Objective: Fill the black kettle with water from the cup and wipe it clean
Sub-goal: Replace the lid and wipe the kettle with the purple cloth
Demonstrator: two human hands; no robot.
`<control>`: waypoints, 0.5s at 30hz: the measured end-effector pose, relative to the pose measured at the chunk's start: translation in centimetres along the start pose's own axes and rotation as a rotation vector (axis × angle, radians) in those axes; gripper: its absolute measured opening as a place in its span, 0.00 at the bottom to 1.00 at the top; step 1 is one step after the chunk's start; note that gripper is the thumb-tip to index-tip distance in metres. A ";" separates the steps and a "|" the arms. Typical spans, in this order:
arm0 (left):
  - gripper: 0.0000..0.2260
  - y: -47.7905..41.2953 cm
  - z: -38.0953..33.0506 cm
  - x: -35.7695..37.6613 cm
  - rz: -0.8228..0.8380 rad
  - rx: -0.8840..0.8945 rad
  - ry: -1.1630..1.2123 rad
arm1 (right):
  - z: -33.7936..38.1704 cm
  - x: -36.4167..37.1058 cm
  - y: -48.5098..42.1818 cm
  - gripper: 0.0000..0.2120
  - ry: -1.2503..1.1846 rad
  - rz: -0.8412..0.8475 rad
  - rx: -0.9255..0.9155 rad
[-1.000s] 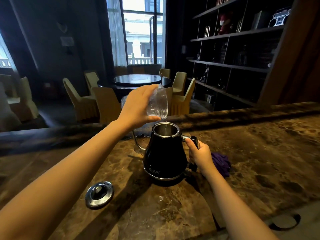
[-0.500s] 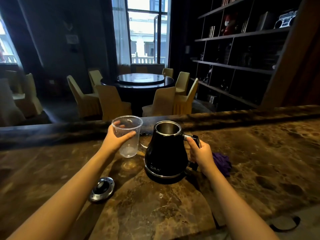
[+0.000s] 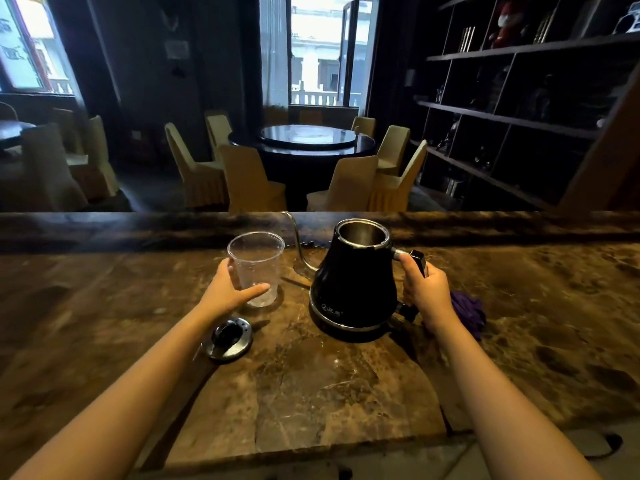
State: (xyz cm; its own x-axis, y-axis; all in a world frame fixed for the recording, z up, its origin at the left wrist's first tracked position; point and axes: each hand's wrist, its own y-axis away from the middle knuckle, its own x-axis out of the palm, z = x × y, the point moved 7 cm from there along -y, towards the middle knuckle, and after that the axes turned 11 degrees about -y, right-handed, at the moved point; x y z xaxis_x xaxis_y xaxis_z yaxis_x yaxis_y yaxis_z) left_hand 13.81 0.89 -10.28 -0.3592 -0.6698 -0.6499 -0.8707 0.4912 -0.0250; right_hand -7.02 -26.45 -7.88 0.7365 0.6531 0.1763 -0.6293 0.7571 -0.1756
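Note:
The black kettle [image 3: 353,289] stands upright on the brown marble counter [image 3: 329,386], its top open and its thin gooseneck spout curving off to the left. My right hand [image 3: 424,292] grips the kettle's handle on its right side. A clear plastic cup [image 3: 256,268] stands upright on the counter left of the kettle and looks empty. My left hand [image 3: 227,294] is wrapped around the cup's lower half. The kettle's round metal lid [image 3: 229,338] lies on the counter in front of the cup. A purple cloth [image 3: 467,311] lies bunched just behind my right hand.
The counter's raised dark back ledge [image 3: 138,226] runs behind the cup and kettle. Beyond it are a round dining table with covered chairs [image 3: 311,143] and dark shelving [image 3: 519,98] at the right. The near counter edge runs along the bottom.
My left hand tipped the cup over the kettle's mouth, then brought it upright, down and to the left onto the counter. My right hand stayed on the kettle handle.

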 end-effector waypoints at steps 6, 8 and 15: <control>0.27 5.8 2.5 -0.8 -0.057 0.014 -0.426 | 0.6 0.4 0.5 0.07 -0.014 0.012 -0.001; 0.18 6.7 3.2 -1.2 -0.150 0.033 -0.423 | 0.8 0.5 0.7 0.11 -0.010 -0.003 -0.005; 0.10 7.0 2.9 -2.6 -0.321 0.084 -0.339 | 1.0 0.4 0.9 0.14 0.035 -0.006 -0.002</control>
State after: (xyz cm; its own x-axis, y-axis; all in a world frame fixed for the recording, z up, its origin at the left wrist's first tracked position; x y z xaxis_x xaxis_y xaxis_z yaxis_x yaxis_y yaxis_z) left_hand 9.59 7.68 -11.00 0.0654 -0.5825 -0.8102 -0.8848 0.3416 -0.3170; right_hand -7.48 -25.50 -6.99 0.7483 0.6478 0.1430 -0.6248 0.7606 -0.1764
